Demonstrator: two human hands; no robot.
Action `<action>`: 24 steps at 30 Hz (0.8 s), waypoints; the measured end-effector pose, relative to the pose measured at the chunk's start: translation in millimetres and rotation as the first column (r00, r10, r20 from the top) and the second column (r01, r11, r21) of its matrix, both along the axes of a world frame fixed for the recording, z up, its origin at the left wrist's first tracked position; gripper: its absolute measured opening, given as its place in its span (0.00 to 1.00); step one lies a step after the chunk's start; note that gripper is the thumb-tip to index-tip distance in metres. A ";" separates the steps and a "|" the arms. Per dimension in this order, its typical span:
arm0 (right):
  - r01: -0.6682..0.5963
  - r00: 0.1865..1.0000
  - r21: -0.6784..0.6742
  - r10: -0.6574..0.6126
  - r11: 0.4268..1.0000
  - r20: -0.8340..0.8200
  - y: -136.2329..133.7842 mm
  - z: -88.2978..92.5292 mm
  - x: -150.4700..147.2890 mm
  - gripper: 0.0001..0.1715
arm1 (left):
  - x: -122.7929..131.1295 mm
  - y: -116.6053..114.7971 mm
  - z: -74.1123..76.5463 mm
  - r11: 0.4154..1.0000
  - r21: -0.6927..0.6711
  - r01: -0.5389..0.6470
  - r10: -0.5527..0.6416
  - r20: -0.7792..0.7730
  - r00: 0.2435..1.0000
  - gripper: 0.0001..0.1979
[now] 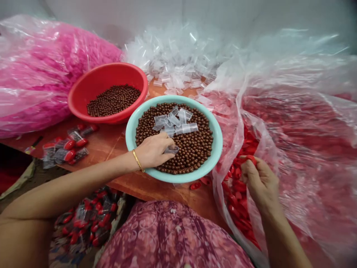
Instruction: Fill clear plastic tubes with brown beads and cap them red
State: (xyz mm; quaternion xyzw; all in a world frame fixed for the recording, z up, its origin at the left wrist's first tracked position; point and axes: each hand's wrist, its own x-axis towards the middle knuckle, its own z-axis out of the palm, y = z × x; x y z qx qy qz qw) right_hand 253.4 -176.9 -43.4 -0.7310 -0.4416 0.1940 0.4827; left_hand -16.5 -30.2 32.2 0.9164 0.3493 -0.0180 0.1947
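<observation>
Clear tube (172, 150): by head view, I'm finding it lying left of the red cap (251, 159), long axis mostly hiding under fingers.
Left hand (154, 150): nearer, curling around the tube among brown balls (192, 156).
Right hand (260, 182): pinching the cap, fingertips tight.
Count: I'm seeing one aqua basin (178, 178), one red basin (74, 98); loose tubes (186, 128) are overlapping, uncountable.
</observation>
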 end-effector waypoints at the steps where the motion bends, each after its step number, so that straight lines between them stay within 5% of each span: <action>1: -0.006 0.997 0.008 0.006 1.000 -0.076 1.3 2.4 -2.4 0.17 | -1.5 -0.2 2.9 1.000 -0.001 0.005 -0.005 -0.042 0.999 0.09; 6: 0.009 0.951 0.013 -0.004 1.000 -0.310 4.6 12.0 -8.2 0.17 | -3.4 -1.7 6.5 0.997 -0.006 0.083 -0.080 -0.338 0.938 0.08; 10: 0.029 0.946 -0.014 -0.032 0.999 -0.322 1.7 11.4 -8.9 0.17 | -0.5 -7.3 -0.2 0.985 -0.039 0.169 -0.170 -0.409 0.897 0.13; 17: -0.021 0.943 -0.021 0.012 1.000 -0.332 -1.5 12.5 -7.1 0.18 | 17.5 -6.7 -4.5 0.988 -0.019 0.152 -0.139 -0.529 0.837 0.12; 19: -0.039 0.947 -0.015 0.032 0.999 -0.319 -0.5 12.5 -7.6 0.18 | 29.4 -1.3 -11.7 0.990 -0.033 0.136 -0.134 -0.500 0.855 0.11; 24: -0.060 0.945 -0.023 0.049 0.998 -0.323 2.7 11.8 -11.2 0.18 | 55.7 18.2 -37.7 0.988 -0.133 -0.081 0.062 -0.140 0.988 0.10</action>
